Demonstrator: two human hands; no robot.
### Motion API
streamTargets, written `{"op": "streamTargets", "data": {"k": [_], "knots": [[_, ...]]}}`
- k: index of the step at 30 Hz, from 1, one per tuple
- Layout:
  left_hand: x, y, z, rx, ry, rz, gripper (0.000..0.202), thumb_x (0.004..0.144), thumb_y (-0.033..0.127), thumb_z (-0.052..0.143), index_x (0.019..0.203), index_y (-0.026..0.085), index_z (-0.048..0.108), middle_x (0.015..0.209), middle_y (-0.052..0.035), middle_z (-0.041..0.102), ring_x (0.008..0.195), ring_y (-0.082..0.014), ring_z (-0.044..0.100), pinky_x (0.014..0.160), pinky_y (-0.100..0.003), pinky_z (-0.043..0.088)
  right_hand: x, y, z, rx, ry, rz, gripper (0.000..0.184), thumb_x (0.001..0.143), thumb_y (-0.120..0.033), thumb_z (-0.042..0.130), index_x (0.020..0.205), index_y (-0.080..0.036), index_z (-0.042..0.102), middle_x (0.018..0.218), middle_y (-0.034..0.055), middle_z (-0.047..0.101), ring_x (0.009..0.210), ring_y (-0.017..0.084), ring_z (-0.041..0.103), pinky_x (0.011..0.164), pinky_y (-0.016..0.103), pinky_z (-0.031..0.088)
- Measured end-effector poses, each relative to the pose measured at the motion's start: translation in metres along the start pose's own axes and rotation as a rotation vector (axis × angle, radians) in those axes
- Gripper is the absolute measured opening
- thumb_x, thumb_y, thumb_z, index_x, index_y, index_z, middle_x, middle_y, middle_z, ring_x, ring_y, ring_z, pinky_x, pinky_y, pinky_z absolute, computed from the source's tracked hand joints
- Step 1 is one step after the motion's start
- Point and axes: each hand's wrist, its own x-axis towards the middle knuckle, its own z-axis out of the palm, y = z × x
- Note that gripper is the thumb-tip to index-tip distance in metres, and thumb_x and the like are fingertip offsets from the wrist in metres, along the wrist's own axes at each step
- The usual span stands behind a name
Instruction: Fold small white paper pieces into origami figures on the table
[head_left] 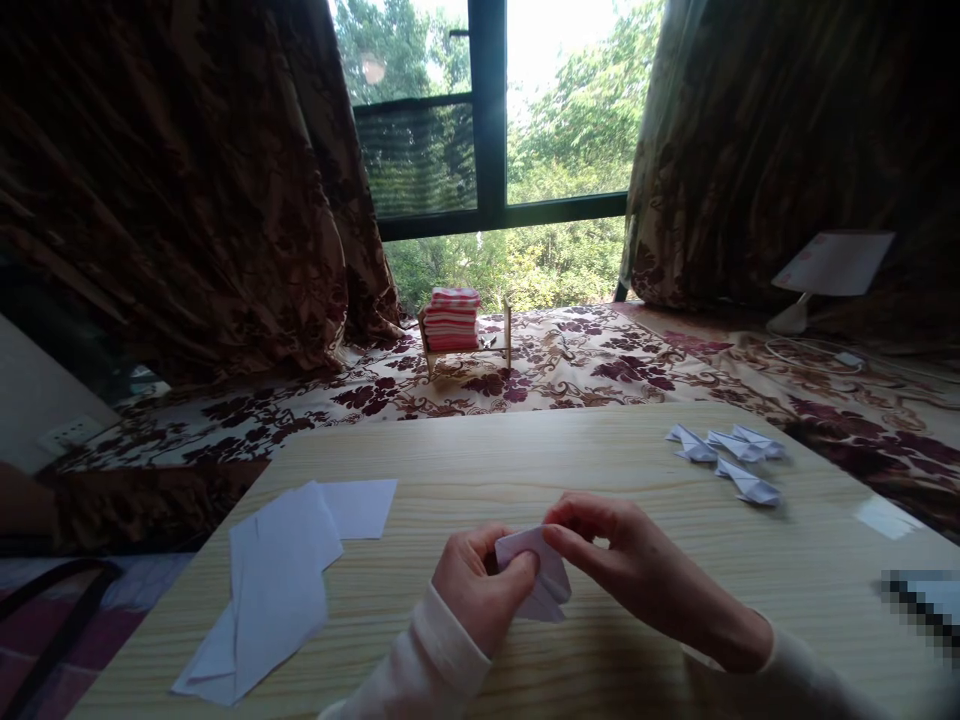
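Note:
A partly folded piece of white paper [551, 580] is held above the front middle of the table. My left hand [480, 580] grips its left side, with the thumb pressed flat on the face. At the upper right corner of the paper, my right hand [607, 545] pinches the edge between thumb and fingers. Flat white sheets [281, 575] lie overlapping to the left of my hands. Several small folded paper pieces [742, 460], pointed in shape, rest at the far right of the table.
The pale wooden table [450, 450] stands before a ledge with a floral cover [585, 370]. On that ledge are a small rack with folded striped cloths [452, 320] and a lamp [829, 265]. A blurred-out patch [926, 605] sits at the right edge.

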Motion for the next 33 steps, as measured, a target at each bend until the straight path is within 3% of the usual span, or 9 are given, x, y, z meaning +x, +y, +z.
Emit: {"op": "streamTargets", "data": {"k": [4, 6, 10, 13, 16, 18, 22, 25, 33], "knots": [[0.004, 0.011, -0.006, -0.232, -0.069, -0.01, 0.037, 0.062, 0.047, 0.066, 0.06, 0.01, 0.068, 0.051, -0.0011, 0.058, 0.05, -0.0105, 0.046, 0.052, -0.023, 0.037, 0.002, 0.005, -0.001, 0.19, 0.081, 0.093, 0.028, 0.078, -0.04, 0.056, 0.068, -0.014, 0.06, 0.054, -0.003, 0.05, 0.049, 0.009, 0.042, 0.045, 0.02, 0.034], [0.004, 0.015, -0.007, -0.232, -0.048, 0.011, 0.037, 0.059, 0.047, 0.07, 0.062, 0.01, 0.07, 0.052, -0.0017, 0.059, 0.052, -0.0108, 0.047, 0.054, -0.023, 0.037, 0.003, 0.006, 0.0, 0.281, 0.112, 0.143, 0.031, 0.075, -0.044, 0.058, 0.065, -0.014, 0.059, 0.052, -0.0036, 0.048, 0.047, 0.008, 0.041, 0.043, 0.02, 0.033], [0.006, 0.008, -0.007, -0.24, 0.024, 0.013, 0.035, 0.055, 0.043, 0.074, 0.064, 0.009, 0.073, 0.054, -0.0027, 0.063, 0.054, -0.0118, 0.049, 0.056, -0.024, 0.037, 0.003, 0.002, 0.007, 0.418, 0.073, 0.218, 0.035, 0.07, -0.047, 0.062, 0.059, -0.014, 0.056, 0.052, -0.0026, 0.052, 0.046, 0.008, 0.042, 0.044, 0.021, 0.036], [0.007, 0.0, -0.006, -0.351, 0.03, -0.024, 0.035, 0.053, 0.041, 0.076, 0.067, 0.01, 0.073, 0.06, -0.0054, 0.068, 0.059, -0.0158, 0.055, 0.062, -0.027, 0.04, 0.002, 0.0, 0.015, 0.478, 0.046, 0.254, 0.036, 0.069, -0.048, 0.063, 0.06, -0.014, 0.055, 0.053, -0.0015, 0.055, 0.046, 0.008, 0.044, 0.044, 0.02, 0.037], [0.006, 0.0, -0.006, -0.325, 0.027, -0.036, 0.03, 0.054, 0.038, 0.075, 0.063, 0.009, 0.073, 0.057, -0.0055, 0.068, 0.056, -0.0152, 0.054, 0.059, -0.026, 0.039, 0.001, 0.003, 0.018, 0.457, 0.01, 0.254, 0.036, 0.072, -0.049, 0.059, 0.064, -0.015, 0.055, 0.055, -0.0001, 0.058, 0.048, 0.009, 0.048, 0.044, 0.021, 0.039], [0.004, 0.005, -0.006, -0.267, 0.06, -0.044, 0.024, 0.054, 0.032, 0.074, 0.061, 0.009, 0.072, 0.055, -0.0047, 0.067, 0.053, -0.0128, 0.052, 0.055, -0.024, 0.038, 0.001, 0.005, 0.015, 0.317, 0.023, 0.195, 0.032, 0.075, -0.045, 0.057, 0.067, -0.015, 0.057, 0.059, 0.0006, 0.058, 0.052, 0.011, 0.051, 0.046, 0.022, 0.041], [-0.001, 0.016, -0.002, -0.199, 0.092, -0.07, 0.016, 0.054, 0.024, 0.07, 0.059, 0.009, 0.072, 0.052, -0.0032, 0.065, 0.049, -0.0108, 0.049, 0.052, -0.023, 0.035, 0.0, 0.005, 0.006, -0.028, 0.193, -0.045, 0.014, 0.078, -0.028, 0.057, 0.084, -0.016, 0.06, 0.08, 0.0033, 0.062, 0.068, 0.014, 0.056, 0.059, 0.025, 0.046], [-0.003, 0.018, 0.0, -0.145, 0.059, -0.06, 0.015, 0.056, 0.022, 0.065, 0.059, 0.008, 0.071, 0.05, -0.0021, 0.062, 0.048, -0.0102, 0.047, 0.051, -0.023, 0.034, -0.001, 0.004, 0.004, -0.099, 0.14, -0.195, 0.011, 0.079, -0.019, 0.054, 0.088, -0.018, 0.061, 0.084, 0.0029, 0.06, 0.07, 0.013, 0.055, 0.06, 0.024, 0.046], [0.0, 0.015, -0.003, 0.02, -0.044, -0.073, 0.02, 0.061, 0.024, 0.061, 0.064, 0.006, 0.07, 0.055, -0.0036, 0.061, 0.052, -0.0119, 0.046, 0.052, -0.025, 0.035, -0.002, 0.007, 0.006, -0.149, 0.114, -0.241, 0.011, 0.078, -0.015, 0.054, 0.087, -0.018, 0.059, 0.078, 0.002, 0.057, 0.063, 0.011, 0.052, 0.053, 0.023, 0.045]]}}
